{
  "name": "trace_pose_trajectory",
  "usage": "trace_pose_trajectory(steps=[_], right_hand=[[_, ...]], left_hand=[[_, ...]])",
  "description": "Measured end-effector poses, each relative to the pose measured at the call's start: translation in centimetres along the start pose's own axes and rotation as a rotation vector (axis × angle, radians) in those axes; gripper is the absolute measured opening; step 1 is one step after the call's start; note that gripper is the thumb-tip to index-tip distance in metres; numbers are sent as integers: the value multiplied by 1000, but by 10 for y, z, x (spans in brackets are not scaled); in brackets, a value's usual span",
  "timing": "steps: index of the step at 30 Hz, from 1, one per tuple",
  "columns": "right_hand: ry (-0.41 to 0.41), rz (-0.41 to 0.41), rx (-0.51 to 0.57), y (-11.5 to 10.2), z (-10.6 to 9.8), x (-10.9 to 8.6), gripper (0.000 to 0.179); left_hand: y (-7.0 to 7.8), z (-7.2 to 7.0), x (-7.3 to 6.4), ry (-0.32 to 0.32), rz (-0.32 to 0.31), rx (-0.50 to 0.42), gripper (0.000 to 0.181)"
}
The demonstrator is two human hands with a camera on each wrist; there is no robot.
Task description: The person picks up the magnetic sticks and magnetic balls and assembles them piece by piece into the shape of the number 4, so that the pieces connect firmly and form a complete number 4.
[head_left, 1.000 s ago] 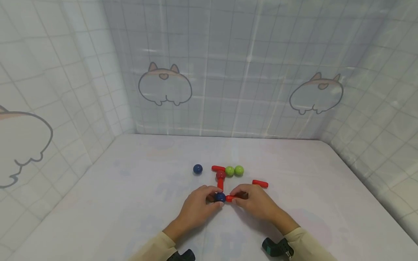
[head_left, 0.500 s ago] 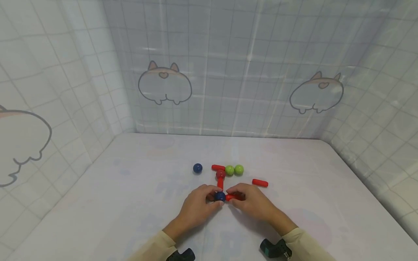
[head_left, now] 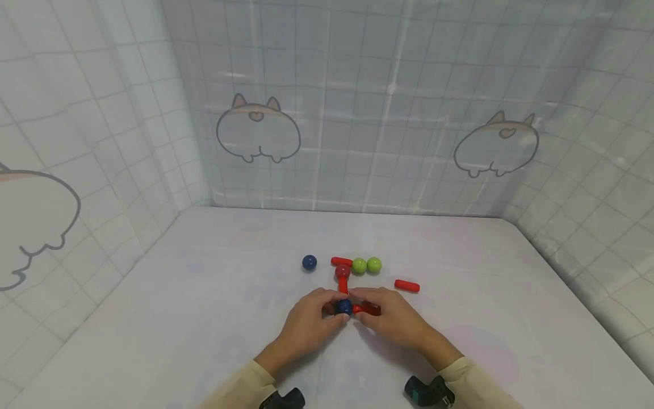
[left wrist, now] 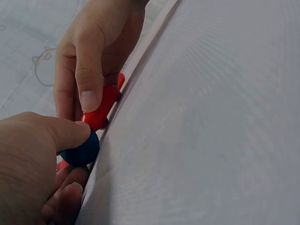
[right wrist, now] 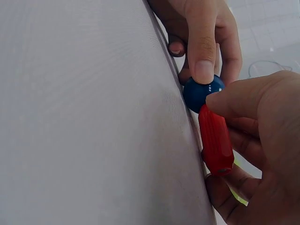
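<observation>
In the head view, my left hand (head_left: 305, 320) grips a dark blue ball (head_left: 344, 307) between thumb and fingers, low over the white table. My right hand (head_left: 395, 315) pinches a short red rod (head_left: 369, 309), whose left end meets the ball. The right wrist view shows this grooved rod (right wrist: 216, 143) against the blue ball (right wrist: 197, 96), with my right thumb near the joint. From behind the ball a second red rod (head_left: 343, 284) runs away to a red ball (head_left: 342, 272). My fingers partly cover the blue ball and where this second rod meets it.
Behind the hands lie another red rod (head_left: 341, 262), two green balls (head_left: 367, 266) side by side, and a loose blue ball (head_left: 309, 262) to their left. A further red rod (head_left: 407, 286) lies beyond my right hand. Tiled-pattern curtains (head_left: 357, 113) surround the table.
My right fingers have slid left along the red rod, up to the blue ball. The red ball and the rod behind the blue ball have swung slightly left. My left hand stays in place.
</observation>
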State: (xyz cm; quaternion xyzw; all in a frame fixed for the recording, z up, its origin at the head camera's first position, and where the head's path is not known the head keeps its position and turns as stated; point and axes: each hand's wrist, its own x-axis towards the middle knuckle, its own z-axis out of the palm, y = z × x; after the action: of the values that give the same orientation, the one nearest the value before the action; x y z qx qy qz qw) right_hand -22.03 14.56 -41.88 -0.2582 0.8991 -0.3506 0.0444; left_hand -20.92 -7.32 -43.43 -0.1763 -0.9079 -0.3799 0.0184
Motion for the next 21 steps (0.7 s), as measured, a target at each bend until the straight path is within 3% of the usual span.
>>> trace_pose_trajectory(steps=[12, 21], right_hand=[[30, 23, -5, 0, -1, 1, 29], [30, 23, -37, -5, -2, -1, 29]], left_hand=[[2, -1, 0, 1, 15, 5, 34], [2, -1, 0, -6, 3, 3, 34]])
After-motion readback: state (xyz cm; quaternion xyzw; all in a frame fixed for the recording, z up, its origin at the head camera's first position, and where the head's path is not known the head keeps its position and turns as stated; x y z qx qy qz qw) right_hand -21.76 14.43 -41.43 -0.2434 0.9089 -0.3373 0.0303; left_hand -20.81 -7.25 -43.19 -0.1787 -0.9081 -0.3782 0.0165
